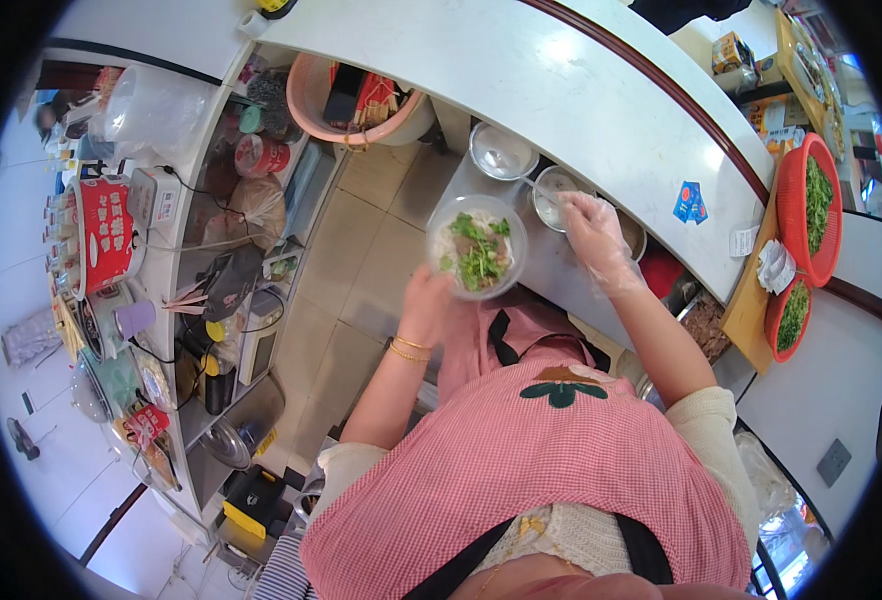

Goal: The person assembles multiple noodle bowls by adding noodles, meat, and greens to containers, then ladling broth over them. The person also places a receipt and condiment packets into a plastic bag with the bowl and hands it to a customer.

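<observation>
My left hand [427,308] is closed on the near left edge of a clear round bowl [520,247]. Chopped green herbs [480,262], some brownish pieces and something pale lie in the bowl. On my right hand [601,240] is a clear plastic glove, and its fingers grip the thin handle of a spoon [541,189]. That handle reaches over a round metal container [544,214] holding something whitish; I cannot make out the spoon's far end. Beyond the bowl sits another round metal container [501,153], pale inside.
A long white counter [561,85] curves across the far side. At left stand crowded shelves [196,300] with cords. A pink tub [306,95] holds packets and sticks. Red baskets [833,200] of chopped greens rest on a wooden board [746,325] at right.
</observation>
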### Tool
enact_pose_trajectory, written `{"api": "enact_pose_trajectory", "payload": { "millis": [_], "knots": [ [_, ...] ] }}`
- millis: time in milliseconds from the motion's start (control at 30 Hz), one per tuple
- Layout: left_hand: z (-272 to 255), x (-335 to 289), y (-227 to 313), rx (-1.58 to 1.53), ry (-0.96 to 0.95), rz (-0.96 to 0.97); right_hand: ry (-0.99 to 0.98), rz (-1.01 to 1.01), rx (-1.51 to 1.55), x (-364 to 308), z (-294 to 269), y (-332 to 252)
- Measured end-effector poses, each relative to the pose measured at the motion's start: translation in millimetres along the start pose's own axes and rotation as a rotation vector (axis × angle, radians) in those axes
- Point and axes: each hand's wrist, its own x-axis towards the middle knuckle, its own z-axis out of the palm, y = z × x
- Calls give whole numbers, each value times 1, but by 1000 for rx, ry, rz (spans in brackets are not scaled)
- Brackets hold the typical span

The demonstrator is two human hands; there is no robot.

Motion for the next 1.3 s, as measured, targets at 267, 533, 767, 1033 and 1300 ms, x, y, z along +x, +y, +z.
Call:
{"api": "enact_pose_trajectory", "payload": {
  "millis": [267,533,767,1033,1300],
  "knots": [
    [3,30,5,52,-37,79,144,-385,-441,-89,-68,13],
    [21,35,-2,166,-156,-1,245,34,-489,-127,-80,84],
    [36,35,-23,241,-312,-71,248,61,-446,-116,-51,97],
    [48,25,-28,238,-324,-156,296,215,-24,-120,-64,95],
    [52,26,-26,247,-296,-153,232,101,-411,-120,-61,93]
  ]
}}
